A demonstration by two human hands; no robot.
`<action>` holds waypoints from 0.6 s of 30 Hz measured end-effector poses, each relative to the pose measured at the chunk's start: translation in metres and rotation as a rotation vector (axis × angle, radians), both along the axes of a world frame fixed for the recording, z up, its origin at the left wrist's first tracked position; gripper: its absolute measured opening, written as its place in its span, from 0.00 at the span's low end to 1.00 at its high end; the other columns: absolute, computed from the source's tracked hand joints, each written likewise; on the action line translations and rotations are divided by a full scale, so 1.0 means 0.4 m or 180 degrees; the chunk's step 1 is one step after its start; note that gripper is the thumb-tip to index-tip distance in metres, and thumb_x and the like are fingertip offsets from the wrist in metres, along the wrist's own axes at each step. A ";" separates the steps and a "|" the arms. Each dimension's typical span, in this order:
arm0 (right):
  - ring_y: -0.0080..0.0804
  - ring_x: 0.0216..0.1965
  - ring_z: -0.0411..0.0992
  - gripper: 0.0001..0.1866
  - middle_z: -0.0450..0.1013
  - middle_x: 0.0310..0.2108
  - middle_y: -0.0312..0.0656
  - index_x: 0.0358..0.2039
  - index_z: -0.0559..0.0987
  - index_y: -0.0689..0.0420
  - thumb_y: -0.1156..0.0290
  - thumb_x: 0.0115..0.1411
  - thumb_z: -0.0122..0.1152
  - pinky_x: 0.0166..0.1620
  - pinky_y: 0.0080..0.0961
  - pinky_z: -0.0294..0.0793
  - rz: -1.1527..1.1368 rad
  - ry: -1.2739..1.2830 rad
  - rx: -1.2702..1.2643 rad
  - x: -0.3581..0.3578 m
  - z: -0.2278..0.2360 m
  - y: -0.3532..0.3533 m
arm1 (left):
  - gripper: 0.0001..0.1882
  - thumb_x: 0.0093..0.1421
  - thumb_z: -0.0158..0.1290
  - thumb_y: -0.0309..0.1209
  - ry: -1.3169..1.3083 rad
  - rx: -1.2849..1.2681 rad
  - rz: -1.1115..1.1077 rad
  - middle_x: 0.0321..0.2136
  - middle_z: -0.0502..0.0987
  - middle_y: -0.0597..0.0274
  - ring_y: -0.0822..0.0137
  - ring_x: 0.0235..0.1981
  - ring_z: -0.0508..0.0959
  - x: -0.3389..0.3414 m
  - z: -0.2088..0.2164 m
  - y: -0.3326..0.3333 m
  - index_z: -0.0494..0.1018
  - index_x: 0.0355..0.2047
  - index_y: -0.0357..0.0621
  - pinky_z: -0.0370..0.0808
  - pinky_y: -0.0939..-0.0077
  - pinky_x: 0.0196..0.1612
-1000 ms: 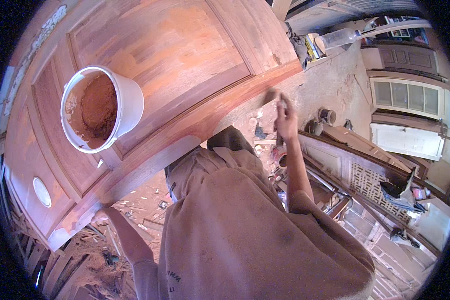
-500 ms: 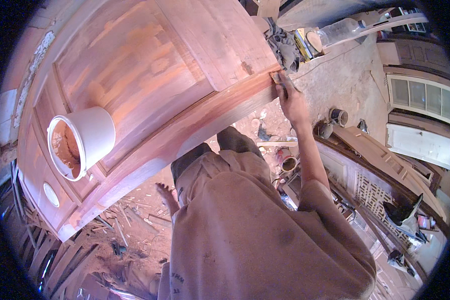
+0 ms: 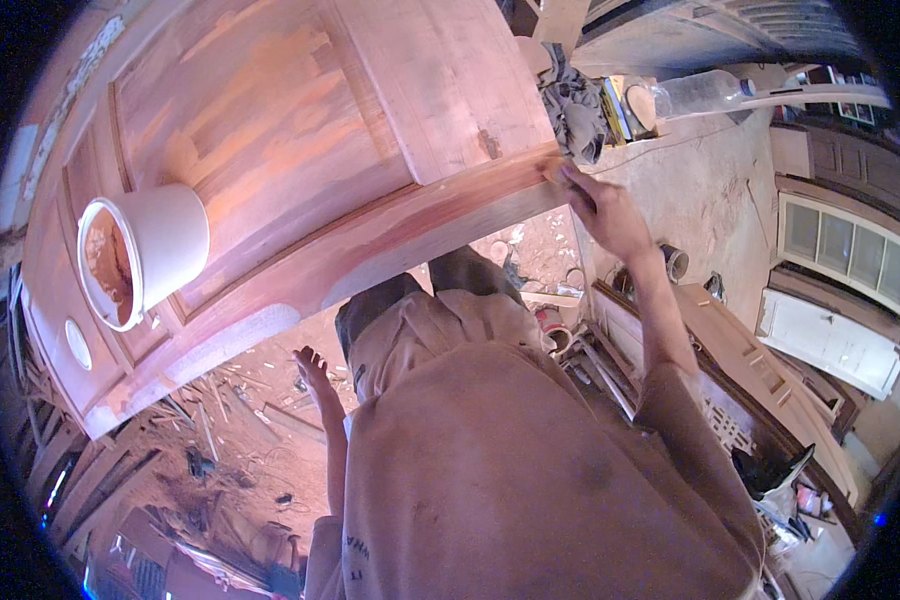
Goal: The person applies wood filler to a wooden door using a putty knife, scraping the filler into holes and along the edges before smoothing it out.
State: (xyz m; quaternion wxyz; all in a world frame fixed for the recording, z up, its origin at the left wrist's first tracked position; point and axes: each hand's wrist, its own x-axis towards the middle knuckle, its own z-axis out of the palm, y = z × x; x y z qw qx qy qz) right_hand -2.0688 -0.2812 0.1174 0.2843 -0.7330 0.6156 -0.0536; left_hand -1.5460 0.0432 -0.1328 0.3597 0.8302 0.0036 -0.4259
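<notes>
A large panelled wooden door lies in front of me, with orange-brown filler smeared over its panel and edge. At the door's right corner, my right hand is closed around a small flat filler-smeared piece, pressed to the edge; the fingers hide most of it. My left hand hangs below the near edge at my left side, fingers spread, touching nothing. A white plastic bucket stands on the door's left part, its inside coated with orange-brown filler. Beside it lies a white round disc.
Wood offcuts and shavings litter the floor at left. Grey rags and a clear plastic bottle lie past the far right corner. More doors lean at right; a can stands on the floor near my legs.
My right hand has shifted slightly along the door's corner, still closed on the small piece. My left hand has come further into view, fingers spread. The whole view has turned a little.
</notes>
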 end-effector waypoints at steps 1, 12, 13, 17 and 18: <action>0.58 0.38 0.75 0.19 0.76 0.39 0.58 0.55 0.74 0.55 0.69 0.62 0.56 0.41 0.44 0.75 0.0377 -0.0197 -0.0268 0.009 0.009 -0.033 | 0.42 0.64 0.34 0.66 0.0056 0.0010 0.0112 0.57 0.68 0.54 0.56 0.54 0.69 0.011 -0.004 0.013 0.62 0.61 0.42 0.66 0.57 0.54; 0.50 0.36 0.78 0.20 0.78 0.35 0.53 0.55 0.74 0.50 0.66 0.62 0.57 0.42 0.39 0.77 0.0950 0.1053 0.0797 -0.029 0.058 -0.122 | 0.43 0.66 0.30 0.63 0.0080 0.0099 -0.0470 0.59 0.66 0.45 0.50 0.59 0.68 -0.128 0.063 0.008 0.63 0.61 0.36 0.68 0.57 0.55; 0.49 0.37 0.78 0.20 0.78 0.35 0.54 0.56 0.74 0.51 0.67 0.62 0.58 0.43 0.37 0.78 0.0728 0.1165 0.1183 -0.015 0.076 -0.121 | 0.43 0.66 0.30 0.63 0.0078 0.0104 -0.0422 0.59 0.66 0.45 0.50 0.59 0.68 -0.127 0.063 0.017 0.63 0.61 0.36 0.68 0.57 0.55; 0.46 0.35 0.79 0.22 0.77 0.36 0.56 0.58 0.72 0.53 0.71 0.62 0.58 0.39 0.35 0.77 0.0288 -0.0030 0.0105 0.080 -0.004 0.020 | 0.42 0.66 0.30 0.63 0.0212 0.0181 -0.0334 0.58 0.67 0.45 0.50 0.58 0.68 -0.119 0.071 0.028 0.65 0.59 0.35 0.68 0.57 0.55; 0.48 0.34 0.79 0.22 0.77 0.36 0.56 0.58 0.72 0.53 0.70 0.62 0.58 0.36 0.37 0.77 0.0068 -0.0024 0.0230 0.135 -0.013 0.052 | 0.42 0.66 0.30 0.63 0.0215 0.0203 -0.0397 0.58 0.68 0.45 0.50 0.58 0.68 -0.114 0.074 0.021 0.65 0.58 0.35 0.68 0.56 0.55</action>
